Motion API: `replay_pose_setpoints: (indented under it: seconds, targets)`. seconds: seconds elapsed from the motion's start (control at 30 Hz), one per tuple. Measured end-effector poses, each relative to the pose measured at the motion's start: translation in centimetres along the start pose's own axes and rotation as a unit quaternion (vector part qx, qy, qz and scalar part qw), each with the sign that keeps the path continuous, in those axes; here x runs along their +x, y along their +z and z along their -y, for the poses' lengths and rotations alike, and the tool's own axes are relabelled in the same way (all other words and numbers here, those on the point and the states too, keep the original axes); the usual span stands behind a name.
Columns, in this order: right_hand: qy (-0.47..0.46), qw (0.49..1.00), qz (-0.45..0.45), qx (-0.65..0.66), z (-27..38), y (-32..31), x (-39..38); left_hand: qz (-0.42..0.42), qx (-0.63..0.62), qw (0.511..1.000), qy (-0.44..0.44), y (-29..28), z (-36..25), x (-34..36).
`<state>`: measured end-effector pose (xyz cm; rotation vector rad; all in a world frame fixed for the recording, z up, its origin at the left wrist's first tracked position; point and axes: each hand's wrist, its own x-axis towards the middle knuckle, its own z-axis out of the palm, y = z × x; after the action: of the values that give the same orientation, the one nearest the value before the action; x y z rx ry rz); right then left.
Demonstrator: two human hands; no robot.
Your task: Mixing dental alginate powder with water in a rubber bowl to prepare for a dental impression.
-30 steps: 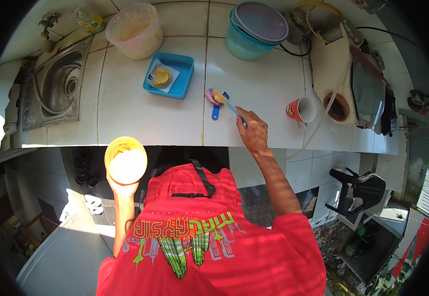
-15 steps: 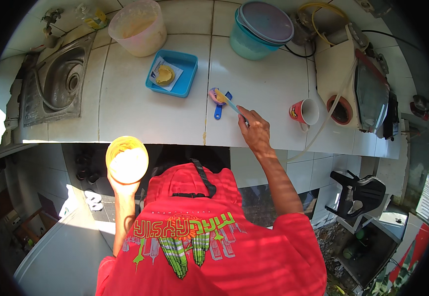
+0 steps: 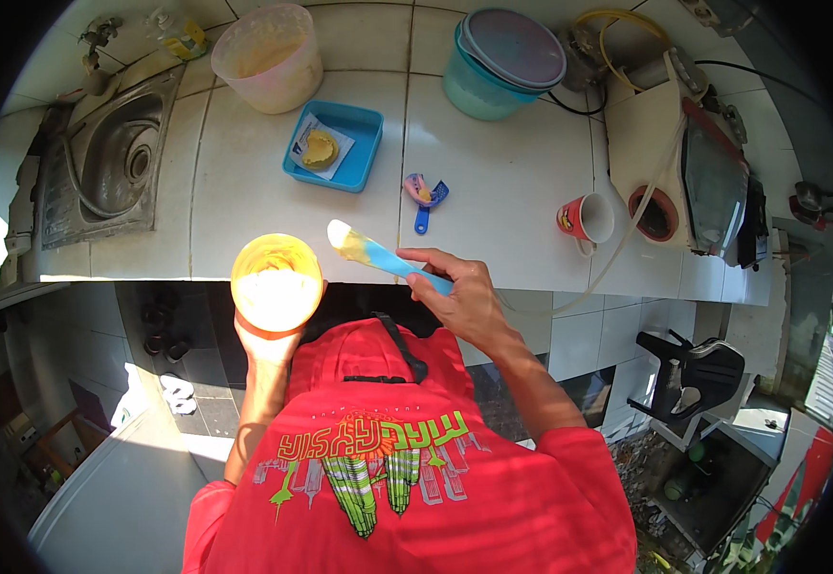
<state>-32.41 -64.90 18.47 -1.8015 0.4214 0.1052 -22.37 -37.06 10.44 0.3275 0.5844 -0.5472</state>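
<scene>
In my right hand (image 3: 469,298) is a light blue spatula (image 3: 383,258). Its pale tip is smeared with yellow paste and points left above the counter's front edge. My left hand (image 3: 268,346) grips a round yellow-orange tub (image 3: 277,240) from below. Strong sunlight washes out the tub's contents, and the spatula tip is apart from its rim. On the counter lies a small blue spoon (image 3: 422,222) beside a crumpled pink-and-blue wrapper (image 3: 418,188). A shallow blue box (image 3: 366,122) holds a yellow lump (image 3: 321,149) on a packet.
A cloudy plastic bucket (image 3: 292,84) and a lidded teal tub (image 3: 481,91) stand along the back. To the right are a red mug (image 3: 572,220) and a beige box-shaped appliance (image 3: 636,134) with a hose. The metal sink (image 3: 81,203) is on the left.
My right hand has drawn the spatula away from the spoon and wrapper, back and left toward the tub. My left hand has shifted the tub right and slightly forward.
</scene>
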Motion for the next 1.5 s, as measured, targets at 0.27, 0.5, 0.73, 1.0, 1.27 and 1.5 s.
replay_pose_setpoints:
  seconds: [0.27, 0.5, 0.73, 1.0, 1.27, 1.5]
  targets:
    - [0.021, 0.997, 0.049, -0.052, 1.0, 3.3, 1.5, 0.052, -0.028, 0.985, -0.162, 2.5, 5.0, 3.6]
    - [0.137, 0.927, -0.225, -0.266, -7.6, 3.2, 7.1, 0.022, -0.010, 0.987, -0.160, 2.8, 3.0, 7.0]
    - [0.141, 0.912, -0.277, -0.268, -10.8, 3.8, 4.8, -0.065, 0.022, 0.986, -0.151, 2.7, 1.4, 7.8]
    - [0.147, 0.914, -0.297, -0.235, -12.8, 4.6, -3.2, -0.213, -0.008, 0.966, -0.148, -1.4, 0.4, 4.0]
    - [0.176, 0.874, -0.326, 0.315, -14.7, 6.0, -2.8, -0.421, 0.279, 0.855, 0.121, -2.5, -3.3, 8.9]
    - [0.236, 0.875, -0.298, 0.299, -15.2, 6.9, -3.1, -0.236, 0.959, 0.154, -0.017, -0.7, -0.1, 13.1]
